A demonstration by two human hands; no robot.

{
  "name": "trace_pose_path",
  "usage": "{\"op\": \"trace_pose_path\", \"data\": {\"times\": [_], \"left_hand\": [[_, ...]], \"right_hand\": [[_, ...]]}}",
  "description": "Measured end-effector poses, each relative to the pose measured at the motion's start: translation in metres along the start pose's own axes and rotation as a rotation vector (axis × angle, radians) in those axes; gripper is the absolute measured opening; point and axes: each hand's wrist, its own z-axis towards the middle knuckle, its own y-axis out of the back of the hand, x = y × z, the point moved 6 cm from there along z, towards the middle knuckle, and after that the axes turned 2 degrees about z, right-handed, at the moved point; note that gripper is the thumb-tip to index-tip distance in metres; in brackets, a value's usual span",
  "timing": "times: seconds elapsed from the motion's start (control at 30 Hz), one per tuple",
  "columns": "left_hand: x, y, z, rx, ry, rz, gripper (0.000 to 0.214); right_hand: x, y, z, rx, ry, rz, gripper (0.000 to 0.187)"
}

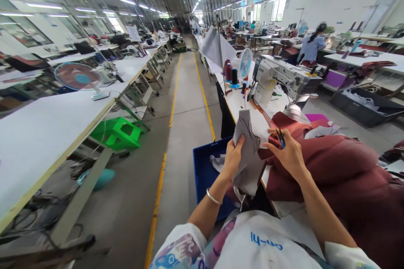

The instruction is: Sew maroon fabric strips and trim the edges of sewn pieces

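Note:
My left hand [234, 156] is closed on a grey fabric piece [249, 168], thumb on its face, holding it up over the table's edge. The piece hangs down toward my lap. My right hand [289, 155] is a little to the right, with small thread snips [280, 138] held in it, dark with a blue part. Its thumb and forefinger reach toward the fabric's right edge; I cannot tell whether they touch it. A large heap of dark red fabric [328, 164] lies under and beyond my right hand.
A sewing machine [268, 77] stands ahead on the table, with thread cones [234, 77] and a small fan [245, 64] beside it. Below my left hand is a blue bin [202, 176]. An aisle with yellow lines runs left; a green stool [118, 133] sits under the far table.

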Motion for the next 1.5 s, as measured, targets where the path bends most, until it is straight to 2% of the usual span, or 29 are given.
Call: {"op": "trace_pose_path", "data": {"times": [0.1, 0.2, 0.3, 0.4, 0.5, 0.63, 0.73, 0.87, 0.97, 1.17, 1.27, 1.37, 1.43, 1.5], "left_hand": [[-0.002, -0.006, 0.001, 0.026, 0.085, -0.074, 0.042], [0.000, -0.008, 0.001, 0.034, 0.195, -0.154, 0.039], [0.002, -0.010, 0.001, 0.035, 0.226, -0.237, 0.042], [0.008, -0.012, 0.000, 0.053, 0.256, -0.345, 0.043], [0.011, -0.012, 0.000, 0.039, 0.271, -0.383, 0.045], [0.006, -0.009, -0.003, -0.008, 0.237, -0.325, 0.047], [0.001, -0.015, -0.006, 0.039, 0.234, -0.285, 0.047], [-0.004, -0.019, -0.004, 0.061, 0.223, -0.293, 0.045], [-0.004, -0.021, -0.004, 0.045, 0.249, -0.278, 0.046], [-0.006, -0.029, -0.011, 0.081, 0.276, -0.238, 0.046], [-0.007, -0.027, -0.010, 0.082, 0.278, -0.242, 0.044], [-0.008, -0.022, -0.006, 0.045, 0.238, -0.292, 0.039], [-0.009, -0.022, -0.007, -0.032, 0.185, -0.356, 0.034], [-0.009, -0.030, -0.012, -0.096, 0.160, -0.408, 0.032]], "right_hand": [[-0.009, -0.002, 0.006, 0.052, -0.100, 0.280, 0.036], [-0.008, -0.007, 0.014, 0.156, -0.195, 0.560, 0.047], [-0.002, -0.015, 0.019, 0.247, -0.263, 0.699, 0.050], [0.000, -0.025, 0.019, 0.280, -0.286, 0.739, 0.050], [-0.001, -0.025, 0.016, 0.213, -0.188, 0.533, 0.042], [0.015, -0.003, 0.012, 0.043, 0.160, -0.109, 0.040], [0.027, 0.006, 0.012, 0.099, 0.353, -0.468, 0.047], [0.034, 0.018, 0.015, 0.164, 0.502, -0.655, 0.046], [0.035, 0.025, 0.014, 0.154, 0.533, -0.712, 0.044], [0.030, 0.025, 0.016, 0.183, 0.517, -0.711, 0.040], [0.024, 0.034, 0.014, 0.128, 0.468, -0.587, 0.039], [0.015, 0.044, -0.003, -0.005, 0.304, -0.375, 0.033], [0.010, 0.031, -0.024, -0.019, 0.224, -0.257, 0.032], [0.010, -0.001, -0.049, 0.081, 0.215, -0.175, 0.037]]}}
